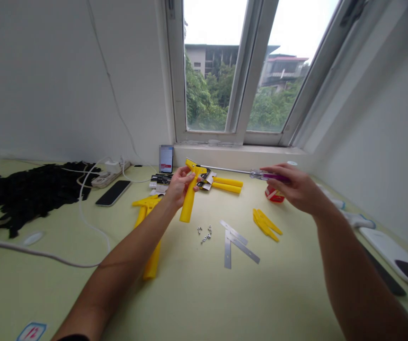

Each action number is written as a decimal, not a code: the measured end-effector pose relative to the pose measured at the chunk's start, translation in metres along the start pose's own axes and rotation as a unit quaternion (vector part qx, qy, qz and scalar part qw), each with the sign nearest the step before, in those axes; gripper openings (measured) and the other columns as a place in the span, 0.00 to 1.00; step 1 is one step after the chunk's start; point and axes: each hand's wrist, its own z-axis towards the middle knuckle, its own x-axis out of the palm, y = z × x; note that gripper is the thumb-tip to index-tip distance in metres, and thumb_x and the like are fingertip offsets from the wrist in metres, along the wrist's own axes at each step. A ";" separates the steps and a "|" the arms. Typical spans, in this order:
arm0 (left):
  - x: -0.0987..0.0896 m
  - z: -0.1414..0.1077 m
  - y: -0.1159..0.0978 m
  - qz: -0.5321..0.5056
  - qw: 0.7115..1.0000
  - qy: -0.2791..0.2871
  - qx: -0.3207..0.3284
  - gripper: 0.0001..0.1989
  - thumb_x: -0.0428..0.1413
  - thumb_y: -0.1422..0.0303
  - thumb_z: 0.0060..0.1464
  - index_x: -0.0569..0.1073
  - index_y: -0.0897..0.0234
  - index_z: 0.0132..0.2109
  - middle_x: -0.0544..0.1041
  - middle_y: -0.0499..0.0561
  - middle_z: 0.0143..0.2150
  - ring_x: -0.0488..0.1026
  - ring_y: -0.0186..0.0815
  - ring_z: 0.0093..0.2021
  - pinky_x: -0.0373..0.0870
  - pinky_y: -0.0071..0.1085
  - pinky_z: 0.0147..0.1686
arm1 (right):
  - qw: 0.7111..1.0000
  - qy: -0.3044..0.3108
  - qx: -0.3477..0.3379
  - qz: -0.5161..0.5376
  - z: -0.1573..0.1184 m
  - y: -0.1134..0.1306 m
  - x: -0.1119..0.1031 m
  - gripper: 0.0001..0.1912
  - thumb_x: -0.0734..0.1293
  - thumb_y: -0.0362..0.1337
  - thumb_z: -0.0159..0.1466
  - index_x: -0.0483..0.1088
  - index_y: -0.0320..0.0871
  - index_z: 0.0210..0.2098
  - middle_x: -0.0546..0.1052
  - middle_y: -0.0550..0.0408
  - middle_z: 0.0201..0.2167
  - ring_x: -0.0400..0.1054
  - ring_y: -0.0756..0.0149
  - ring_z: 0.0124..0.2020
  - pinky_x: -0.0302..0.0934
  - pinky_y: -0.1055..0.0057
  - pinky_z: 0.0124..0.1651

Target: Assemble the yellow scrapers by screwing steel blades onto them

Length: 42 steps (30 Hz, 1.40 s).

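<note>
My left hand (179, 185) grips a yellow plastic tool handle (189, 201), holding it upright over the mat. My right hand (296, 187) holds a screwdriver with a clear purple handle (271, 176), its long steel shaft reaching left towards the yellow tool. Another yellow tool (152, 260) lies partly under my left forearm. A third, with two long handles (227, 185), lies just beyond my left hand. Near the middle are several small screws and nuts (204, 234), several flat steel strips (234, 244) and several yellow plastic pieces (266, 225).
A black heap of scraps (30, 194) covers the left of the pale green mat (204, 303). Beside it are a power strip (104, 177) with white cables and a phone (113, 192). A red-and-white object (274, 194) stands by the window sill (239, 156).
</note>
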 end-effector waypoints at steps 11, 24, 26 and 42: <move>0.000 0.000 0.005 -0.003 1.000 0.018 -0.003 0.22 0.66 0.77 0.39 0.67 0.61 0.41 0.71 0.48 0.41 0.77 0.37 0.31 0.62 0.22 0.17 | 0.999 -0.008 -0.014 -0.040 0.001 -0.004 0.005 0.20 0.63 0.46 0.66 0.73 0.44 0.53 0.75 0.45 0.43 0.73 0.62 0.30 0.70 0.63 0.34; 0.002 -0.003 0.005 0.008 1.000 0.028 -0.011 0.21 0.66 0.76 0.39 0.66 0.61 0.40 0.71 0.49 0.42 0.77 0.36 0.32 0.63 0.22 0.17 | 0.998 -0.017 -0.022 -0.054 0.003 -0.001 0.007 0.19 0.63 0.45 0.65 0.73 0.45 0.52 0.75 0.46 0.43 0.72 0.63 0.30 0.69 0.63 0.35; 0.002 -0.004 0.005 0.012 0.999 0.029 -0.010 0.21 0.67 0.76 0.39 0.67 0.62 0.40 0.71 0.49 0.43 0.77 0.36 0.31 0.63 0.23 0.17 | 0.998 -0.017 -0.025 -0.053 0.002 0.003 0.005 0.19 0.63 0.45 0.65 0.74 0.45 0.52 0.75 0.46 0.43 0.72 0.62 0.31 0.69 0.63 0.35; 0.006 -0.006 0.003 0.003 0.999 0.041 -0.031 0.20 0.66 0.76 0.40 0.67 0.62 0.40 0.72 0.50 0.44 0.78 0.37 0.32 0.64 0.22 0.17 | 0.999 -0.001 -0.006 -0.041 -0.001 0.005 -0.002 0.19 0.63 0.46 0.66 0.73 0.44 0.52 0.74 0.46 0.42 0.73 0.63 0.30 0.69 0.64 0.33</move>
